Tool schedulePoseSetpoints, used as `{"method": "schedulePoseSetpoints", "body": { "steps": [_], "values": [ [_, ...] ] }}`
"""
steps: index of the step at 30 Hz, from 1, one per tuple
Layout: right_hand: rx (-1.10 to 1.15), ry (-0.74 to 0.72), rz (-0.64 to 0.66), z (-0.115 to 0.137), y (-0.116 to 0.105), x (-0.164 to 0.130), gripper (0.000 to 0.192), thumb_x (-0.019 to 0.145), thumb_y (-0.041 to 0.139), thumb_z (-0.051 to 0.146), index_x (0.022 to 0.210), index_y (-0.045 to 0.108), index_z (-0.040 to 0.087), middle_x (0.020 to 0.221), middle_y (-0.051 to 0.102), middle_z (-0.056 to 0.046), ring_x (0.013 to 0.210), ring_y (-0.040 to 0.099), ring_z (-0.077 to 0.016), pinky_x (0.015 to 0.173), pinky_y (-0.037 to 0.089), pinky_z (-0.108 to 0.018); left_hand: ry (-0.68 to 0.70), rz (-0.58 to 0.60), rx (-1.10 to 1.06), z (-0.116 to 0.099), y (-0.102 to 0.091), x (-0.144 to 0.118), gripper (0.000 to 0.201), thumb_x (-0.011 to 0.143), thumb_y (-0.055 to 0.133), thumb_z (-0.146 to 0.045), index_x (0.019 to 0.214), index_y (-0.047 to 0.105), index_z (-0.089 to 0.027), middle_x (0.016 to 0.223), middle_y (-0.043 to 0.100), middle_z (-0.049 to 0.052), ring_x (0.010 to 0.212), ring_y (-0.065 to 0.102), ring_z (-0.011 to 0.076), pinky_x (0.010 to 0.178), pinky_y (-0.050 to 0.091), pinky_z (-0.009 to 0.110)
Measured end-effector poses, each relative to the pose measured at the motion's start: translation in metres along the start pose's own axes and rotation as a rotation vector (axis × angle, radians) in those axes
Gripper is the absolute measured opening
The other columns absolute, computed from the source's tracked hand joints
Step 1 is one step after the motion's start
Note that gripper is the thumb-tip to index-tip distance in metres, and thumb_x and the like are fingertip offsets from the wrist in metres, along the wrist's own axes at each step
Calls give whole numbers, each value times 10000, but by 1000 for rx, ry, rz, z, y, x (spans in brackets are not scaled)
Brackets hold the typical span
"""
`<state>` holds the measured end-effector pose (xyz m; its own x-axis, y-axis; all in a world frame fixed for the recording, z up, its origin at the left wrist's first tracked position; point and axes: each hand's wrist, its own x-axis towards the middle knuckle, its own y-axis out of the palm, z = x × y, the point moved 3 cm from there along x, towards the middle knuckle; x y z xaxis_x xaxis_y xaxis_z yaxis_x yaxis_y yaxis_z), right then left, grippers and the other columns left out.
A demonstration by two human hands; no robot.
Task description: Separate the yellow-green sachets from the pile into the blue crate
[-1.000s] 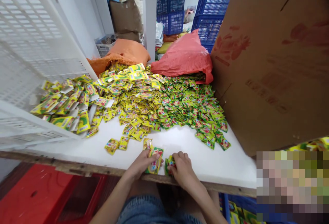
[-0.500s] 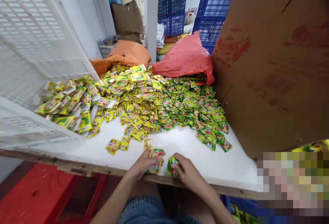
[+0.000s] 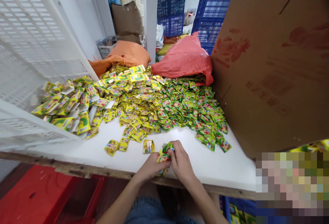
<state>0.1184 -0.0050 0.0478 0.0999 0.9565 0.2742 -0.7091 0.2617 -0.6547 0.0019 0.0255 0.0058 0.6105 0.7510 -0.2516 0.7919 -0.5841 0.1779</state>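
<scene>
A big heap of small yellow-green sachets [image 3: 164, 104] covers the white tabletop [image 3: 205, 159]. At the table's near edge my left hand [image 3: 151, 166] and my right hand [image 3: 181, 160] meet, both gripping a small stack of sachets [image 3: 164, 155] held between them. One loose sachet [image 3: 148, 146] lies just left of my hands, and two more sachets [image 3: 117, 145] lie further left.
A tipped white plastic crate [image 3: 28, 66] spills sachets at the left. A tall cardboard box [image 3: 272, 63] walls off the right. A red bag [image 3: 185, 58] and an orange sack [image 3: 123, 56] lie behind the heap, blue crates [image 3: 172, 8] beyond. A red stool [image 3: 38, 196] stands below.
My hands came together; the sachets from my right hand joined the stack in my left. One sachet that was by my left hand now lies alone on the table.
</scene>
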Motion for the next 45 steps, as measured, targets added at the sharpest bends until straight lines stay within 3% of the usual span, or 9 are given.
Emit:
{"method": "schedulePoseSetpoints", "body": {
  "steps": [5,9,17,23,29,34,37,40,45],
  "values": [
    [-26,-68,181,27,-18,5,220,865,366,137,981,532,223,919,493,-44,874,501,-178,787,417,-292,11,-37,31,-4,0,-1,220,642,667,-266,795,610,-119,692,609,6,668,535,148,634,416,229],
    [78,-90,192,28,-20,5,334,854,349,71,1135,454,217,1030,508,-64,976,494,-180,852,406,-307,-19,-19,5,-4,0,-3,266,628,679,-268,821,583,-112,673,579,-3,639,517,133,620,408,232],
    [-23,-108,83,15,-20,7,152,821,476,117,924,560,190,913,499,-57,900,483,-199,795,419,-336,33,12,5,2,-3,-2,252,651,676,-270,830,575,-123,706,574,-9,658,502,121,630,395,222],
    [-78,-146,101,17,-29,2,172,834,502,203,954,616,245,1134,470,-69,1085,403,-238,886,361,-409,23,72,-17,-2,3,-4,235,662,650,-236,858,593,-120,704,583,-7,656,519,129,640,406,235],
    [-76,-157,205,30,-15,0,211,842,494,256,726,669,246,1157,514,-43,1121,394,-253,884,355,-424,180,110,56,-16,7,-6,295,639,627,-153,932,627,-126,823,644,25,808,554,189,781,421,293],
    [141,-24,67,8,-11,-12,209,823,522,283,1015,591,240,1104,561,-63,1075,471,-223,902,387,-387,113,-40,40,-12,-3,-8,434,688,657,-292,1078,542,-141,964,633,57,906,555,210,810,425,314],
    [356,85,-21,-13,-6,-22,283,815,533,305,1080,533,204,1037,599,-68,971,548,-194,847,449,-327,42,-11,22,-9,-4,-8,424,722,635,-371,1065,540,-139,961,625,63,889,566,206,783,433,308],
    [449,138,-55,-24,-3,-25,270,821,528,306,1066,561,197,1021,624,-66,937,572,-191,831,465,-319,122,5,13,-9,-2,-8,426,726,643,-352,1078,503,-158,971,602,58,911,559,202,793,431,303],
    [414,131,-24,-28,-8,-18,253,848,482,320,1030,612,202,1025,632,-68,974,562,-207,844,452,-324,309,-118,45,-9,-3,-11,374,770,604,-271,1090,417,-219,940,556,16,842,566,155,779,438,286]
  ]
}}
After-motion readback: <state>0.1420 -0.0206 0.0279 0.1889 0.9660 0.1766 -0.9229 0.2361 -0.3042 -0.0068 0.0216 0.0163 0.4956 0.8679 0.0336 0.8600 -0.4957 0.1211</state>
